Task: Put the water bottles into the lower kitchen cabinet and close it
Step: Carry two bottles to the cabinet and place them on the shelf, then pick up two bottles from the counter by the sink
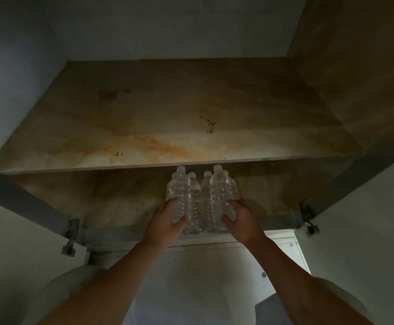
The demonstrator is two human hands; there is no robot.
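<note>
Several clear water bottles (pixel 200 198) with white caps stand bunched together on the bottom of the open lower cabinet (pixel 120 202), near its front edge and just under the shelf. My left hand (pixel 167 221) grips the leftmost bottle low on its side. My right hand (pixel 240 219) grips the rightmost bottle the same way. Both forearms reach in from below. The lower parts of the outer bottles are hidden by my fingers.
A stained shelf (pixel 167 127) spans the cabinet above the bottles. Both doors hang open: the left door (pixel 15 231) and the right door (pixel 360 219), with hinges (pixel 72 231) at the front corners. The cabinet floor beside the bottles is bare.
</note>
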